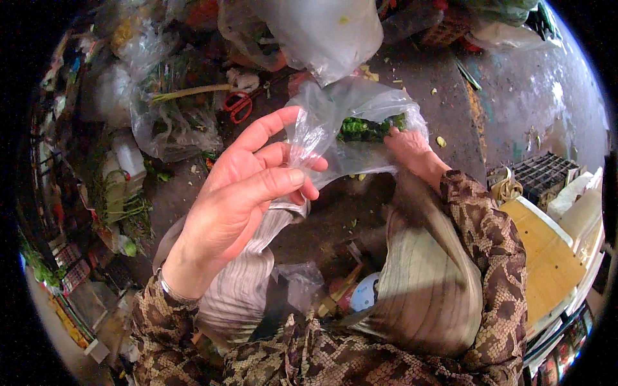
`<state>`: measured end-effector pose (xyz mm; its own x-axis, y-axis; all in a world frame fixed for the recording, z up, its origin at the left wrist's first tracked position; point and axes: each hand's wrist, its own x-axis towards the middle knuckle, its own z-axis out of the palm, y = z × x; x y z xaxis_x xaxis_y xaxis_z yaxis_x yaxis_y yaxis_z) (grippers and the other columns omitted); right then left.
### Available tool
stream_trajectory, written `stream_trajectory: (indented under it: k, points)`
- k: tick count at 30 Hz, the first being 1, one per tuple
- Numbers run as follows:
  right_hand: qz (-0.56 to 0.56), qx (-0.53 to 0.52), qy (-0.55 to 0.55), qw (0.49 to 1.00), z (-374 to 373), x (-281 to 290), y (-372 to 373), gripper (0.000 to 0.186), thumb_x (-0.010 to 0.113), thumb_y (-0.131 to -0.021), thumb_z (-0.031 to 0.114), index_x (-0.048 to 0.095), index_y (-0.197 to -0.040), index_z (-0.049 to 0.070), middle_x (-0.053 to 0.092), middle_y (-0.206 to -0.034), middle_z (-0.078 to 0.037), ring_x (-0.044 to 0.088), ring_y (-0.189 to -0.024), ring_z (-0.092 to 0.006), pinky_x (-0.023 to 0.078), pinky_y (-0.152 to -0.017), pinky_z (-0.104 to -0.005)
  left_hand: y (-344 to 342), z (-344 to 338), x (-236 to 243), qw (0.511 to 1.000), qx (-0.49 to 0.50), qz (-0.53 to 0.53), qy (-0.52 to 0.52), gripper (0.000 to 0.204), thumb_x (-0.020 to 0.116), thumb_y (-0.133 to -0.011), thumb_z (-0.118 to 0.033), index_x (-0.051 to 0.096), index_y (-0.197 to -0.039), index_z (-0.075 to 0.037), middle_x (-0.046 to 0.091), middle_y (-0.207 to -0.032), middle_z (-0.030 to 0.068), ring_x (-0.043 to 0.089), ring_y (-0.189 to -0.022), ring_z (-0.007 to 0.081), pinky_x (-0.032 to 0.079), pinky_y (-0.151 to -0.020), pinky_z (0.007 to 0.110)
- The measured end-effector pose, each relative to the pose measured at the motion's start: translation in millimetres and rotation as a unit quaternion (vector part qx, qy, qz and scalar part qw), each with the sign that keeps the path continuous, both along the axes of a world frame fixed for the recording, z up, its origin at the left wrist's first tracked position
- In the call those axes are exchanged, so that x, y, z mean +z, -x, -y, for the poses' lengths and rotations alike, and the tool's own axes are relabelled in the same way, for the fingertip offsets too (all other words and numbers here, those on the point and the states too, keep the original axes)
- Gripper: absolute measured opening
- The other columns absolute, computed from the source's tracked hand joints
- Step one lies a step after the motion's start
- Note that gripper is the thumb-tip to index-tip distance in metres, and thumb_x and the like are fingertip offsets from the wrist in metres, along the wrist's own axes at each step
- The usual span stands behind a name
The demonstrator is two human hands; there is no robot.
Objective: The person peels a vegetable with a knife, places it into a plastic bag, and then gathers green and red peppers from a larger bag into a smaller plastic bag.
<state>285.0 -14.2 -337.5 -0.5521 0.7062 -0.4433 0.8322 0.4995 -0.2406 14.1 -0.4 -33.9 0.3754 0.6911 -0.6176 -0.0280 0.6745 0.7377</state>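
My left hand [248,186] grips the near-left edge of a clear plastic bag [312,138] with its thumb and fingers, its forefinger stretched upward. My right hand [409,147] reaches into the bag from the right, its fingertips at a bunch of green leafy vegetables [364,128], partly hidden by the plastic. Just above, a larger whitish plastic bag [322,32] hangs close to the one between my hands.
Red-handled scissors [238,106] and a bag of long stalks [174,122] lie left of centre. Loose greens [116,206] are farther left. At the right stand a black crate [541,177] and a yellow board [534,251]. Scraps dot the dark floor [444,77].
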Motion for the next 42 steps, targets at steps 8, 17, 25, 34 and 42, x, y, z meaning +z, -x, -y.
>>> stream_trajectory:
  k: [8, 17, 25, 34, 42]
  points:
    - [0.028, -0.068, -0.011, 0.997, -18, 10, -5, 0.016, 0.057, -0.080, 0.010, 0.067, -0.090, 0.001, 0.066, -0.092, -0.018, 0.067, -0.086, -0.0296, 0.054, -0.070, -0.0414, -1, -1, 3, 1.000, 0.003, -0.011, 0.005, 0.071, 0.063, -0.082, -0.014, 0.029, -0.144, -0.003, 0.060, -0.112, 0.0218, 0.061, -0.086, 0.0205, 0.047, -0.082, 0.031]
    - [-0.316, -0.321, 0.223, 0.865, -64, 84, -24, 0.027, 0.074, -0.073, 0.023, 0.068, -0.092, 0.005, 0.067, -0.080, -0.012, 0.064, -0.068, -0.0217, 0.051, -0.064, -0.0365, 2, -3, 2, 0.999, 0.037, -0.032, -0.015, 0.072, 0.063, -0.081, -0.014, 0.029, -0.144, -0.002, 0.059, -0.113, 0.0214, 0.061, -0.084, 0.0210, 0.046, -0.078, 0.030]
    - [-0.254, -0.272, -0.025, 0.928, -25, 9, -78, 0.028, 0.065, -0.076, 0.015, 0.062, -0.099, -0.001, 0.067, -0.076, -0.012, 0.068, -0.076, -0.0222, 0.051, -0.066, -0.0358, 0, -4, 3, 0.999, 0.029, -0.027, -0.012, 0.072, 0.062, -0.081, -0.014, 0.028, -0.144, -0.002, 0.059, -0.113, 0.0216, 0.061, -0.084, 0.0216, 0.046, -0.078, 0.031]
    - [-0.268, -0.352, 0.107, 0.890, -32, -14, -93, 0.020, 0.058, -0.081, 0.014, 0.066, -0.096, 0.002, 0.066, -0.074, -0.009, 0.062, -0.062, -0.0159, 0.050, -0.060, -0.0313, -2, -4, 3, 0.999, 0.029, -0.041, -0.005, 0.073, 0.061, -0.081, -0.013, 0.027, -0.144, -0.001, 0.059, -0.113, 0.0215, 0.061, -0.085, 0.0209, 0.047, -0.078, 0.031]
    - [-0.232, -0.487, 0.276, 0.795, -28, 6, -73, 0.020, 0.062, -0.080, 0.013, 0.066, -0.098, 0.005, 0.066, -0.079, -0.005, 0.061, -0.063, -0.0123, 0.048, -0.056, -0.0292, 1, -3, 2, 0.999, 0.033, -0.040, -0.007, 0.074, 0.062, -0.080, -0.013, 0.027, -0.144, -0.001, 0.059, -0.113, 0.0213, 0.061, -0.085, 0.0206, 0.046, -0.078, 0.031]
